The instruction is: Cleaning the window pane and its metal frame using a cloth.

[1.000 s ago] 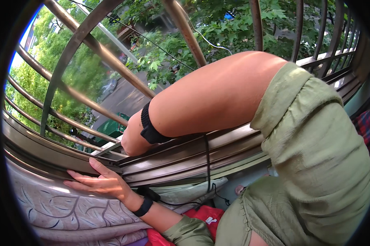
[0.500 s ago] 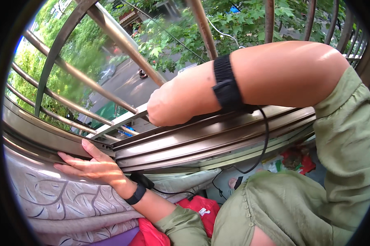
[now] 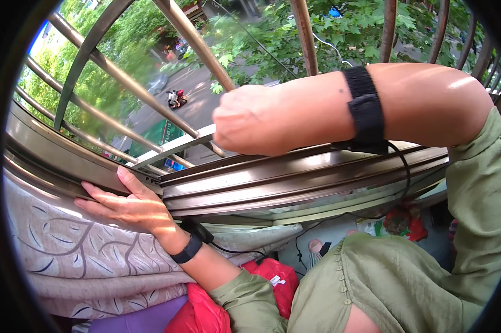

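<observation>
My left hand (image 3: pixel 131 206) lies with fingers spread against the metal window frame (image 3: pixel 56 149) at the left, near its corner, holding nothing. My right hand (image 3: pixel 243 121) is bent into a fist above the window track (image 3: pixel 250 182), beside the lower end of a round metal bar (image 3: pixel 197 44). Its back faces me, so its fingers and anything in them are hidden. A flat metal strip (image 3: pixel 175 145) of the outer grille runs up to that fist. Black straps go round both wrists or forearms.
Outside the bars are leafy branches (image 3: pixel 350 39) and a road with a scooter (image 3: pixel 176 99). A patterned curtain (image 3: pixel 84 244) hangs below the frame at left. Red cloth (image 3: pixel 200 311) lies by my left sleeve. A black cable (image 3: pixel 408 172) hangs from the right forearm strap.
My right fist and forearm have shifted right, and more of the back of the hand shows. The view has shifted slightly. My left hand stays on the frame.
</observation>
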The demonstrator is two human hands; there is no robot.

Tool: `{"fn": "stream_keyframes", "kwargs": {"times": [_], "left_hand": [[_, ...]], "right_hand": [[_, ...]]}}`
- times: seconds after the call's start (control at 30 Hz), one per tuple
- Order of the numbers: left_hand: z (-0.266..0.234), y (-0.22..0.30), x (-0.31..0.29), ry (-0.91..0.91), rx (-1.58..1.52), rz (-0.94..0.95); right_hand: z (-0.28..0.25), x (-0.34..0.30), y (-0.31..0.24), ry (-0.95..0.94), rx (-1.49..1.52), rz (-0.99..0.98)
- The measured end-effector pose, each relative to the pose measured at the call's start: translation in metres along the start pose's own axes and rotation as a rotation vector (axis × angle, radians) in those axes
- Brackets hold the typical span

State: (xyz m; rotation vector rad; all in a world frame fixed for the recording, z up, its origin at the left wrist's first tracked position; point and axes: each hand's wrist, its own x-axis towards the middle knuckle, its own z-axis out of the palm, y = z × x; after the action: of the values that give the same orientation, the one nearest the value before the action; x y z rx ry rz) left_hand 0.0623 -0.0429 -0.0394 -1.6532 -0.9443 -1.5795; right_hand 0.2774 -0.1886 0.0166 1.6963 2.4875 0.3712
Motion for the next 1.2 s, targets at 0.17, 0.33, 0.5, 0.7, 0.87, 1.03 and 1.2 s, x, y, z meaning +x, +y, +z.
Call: {"fn": "stream_keyframes", "kwargs": {"times": [0.17, 0.33, 0.5, 0.7, 0.87, 1.03, 1.2], "left_hand": [[0.0, -0.002, -0.001, -0.005, 0.004, -0.001], [0.0, 0.002, -0.001, -0.001, -0.02, -0.021], [-0.001, 0.0, 0.001, 0.023, -0.052, -0.005], [-0.001, -0.002, -0.002, 0.017, -0.044, 0.001], [0.0, 0.001, -0.001, 0.002, -0.054, -0.014], [-0.001, 0.001, 0.001, 0.0, -0.073, -0.022], [-0.001, 0.001, 0.0, -0.006, -0.068, -0.042]], "right_hand": [[0.007, 0.06, 0.003, -0.003, 0.249, 0.062], [0.044, 0.103, 0.026, -0.026, 0.467, 0.134], [0.043, 0.085, 0.019, 0.018, 0.282, 0.155], [0.035, 0.097, 0.021, -0.125, 0.17, 0.097], [0.019, 0.093, 0.017, -0.241, 0.009, 0.095], [0.003, 0.09, 0.017, -0.379, -0.209, 0.032], [0.003, 0.097, 0.018, -0.234, 0.123, -0.138]]}}
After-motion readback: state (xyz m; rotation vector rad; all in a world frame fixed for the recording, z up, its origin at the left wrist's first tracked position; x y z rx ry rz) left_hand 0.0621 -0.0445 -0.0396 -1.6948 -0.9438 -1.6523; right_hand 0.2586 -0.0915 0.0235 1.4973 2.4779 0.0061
